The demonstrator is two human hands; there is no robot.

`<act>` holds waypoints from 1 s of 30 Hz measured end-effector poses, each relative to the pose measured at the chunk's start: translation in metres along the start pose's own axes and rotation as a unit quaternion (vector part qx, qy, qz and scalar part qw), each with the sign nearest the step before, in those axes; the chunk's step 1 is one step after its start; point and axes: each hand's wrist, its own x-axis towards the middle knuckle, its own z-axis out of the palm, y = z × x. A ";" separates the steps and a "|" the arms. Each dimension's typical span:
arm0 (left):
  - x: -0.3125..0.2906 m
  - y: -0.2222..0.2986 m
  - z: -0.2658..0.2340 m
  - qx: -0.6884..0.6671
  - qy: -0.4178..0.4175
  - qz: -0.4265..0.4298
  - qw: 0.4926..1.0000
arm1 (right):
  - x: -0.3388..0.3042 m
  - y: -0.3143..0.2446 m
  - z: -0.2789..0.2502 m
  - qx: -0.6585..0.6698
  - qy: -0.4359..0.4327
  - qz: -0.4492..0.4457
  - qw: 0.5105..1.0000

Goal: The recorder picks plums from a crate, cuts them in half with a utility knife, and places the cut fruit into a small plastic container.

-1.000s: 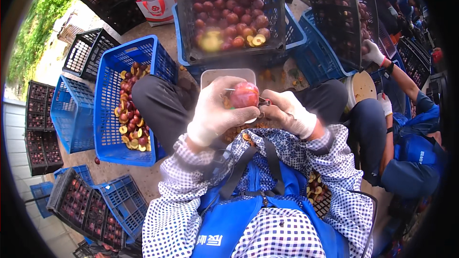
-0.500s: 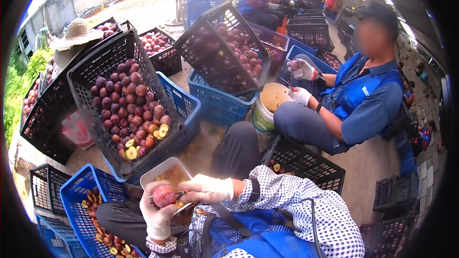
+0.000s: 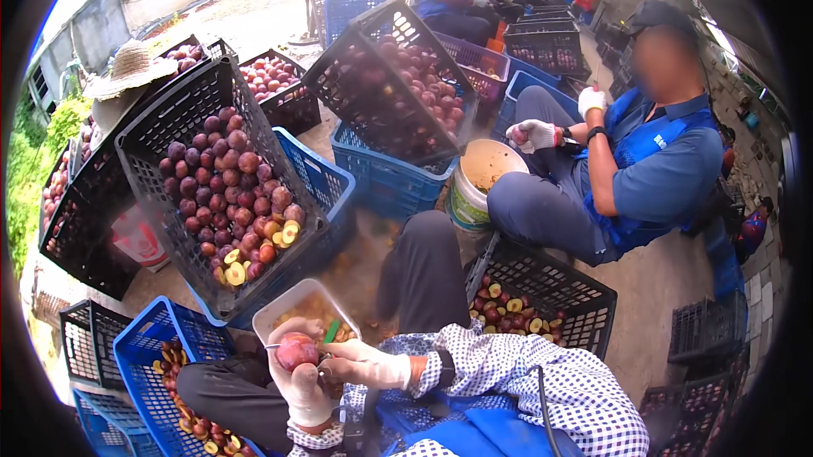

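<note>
Both my hands wear white gloves and meet low in the view. My left hand is closed around a whole reddish plum. Pressed close against the plum's right side is my right hand, its fingers closed on a tool with a green handle. The handle points up; the tool's working end is hidden by the fingers and the plum. Just behind the hands, a white tub holds small yellowish-brown bits.
Ahead, a tilted black crate holds plums, several cut. Cut plums lie in a blue crate at left and a black crate at right. A white bucket stands beside a seated co-worker. Another tilted crate holds plums.
My hands and the plum have shifted slightly right. The green handle now stands up out of my right hand. The co-worker has raised one gloved hand and lowered the other.
</note>
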 end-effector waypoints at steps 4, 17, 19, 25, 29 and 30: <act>0.006 -0.001 0.009 0.067 0.048 -0.037 0.996 | -0.005 -0.020 0.013 0.084 0.079 0.026 0.993; 0.014 -0.016 -0.011 0.078 -0.024 -0.100 0.992 | 0.001 -0.015 -0.019 0.111 0.036 0.012 0.993; 0.020 0.021 -0.027 0.142 -0.077 -0.185 0.969 | 0.014 -0.054 -0.037 -0.051 -0.054 0.122 0.990; 0.038 0.028 -0.040 0.268 -0.178 -0.227 0.919 | 0.021 -0.073 -0.083 -0.271 -0.184 0.102 0.939; 0.021 0.015 -0.071 0.208 -0.090 -0.243 0.943 | 0.019 -0.119 -0.106 -0.474 -0.189 0.131 0.850; 0.026 0.025 -0.079 0.149 -0.039 -0.231 0.961 | 0.013 -0.116 -0.122 -0.505 -0.170 0.132 0.836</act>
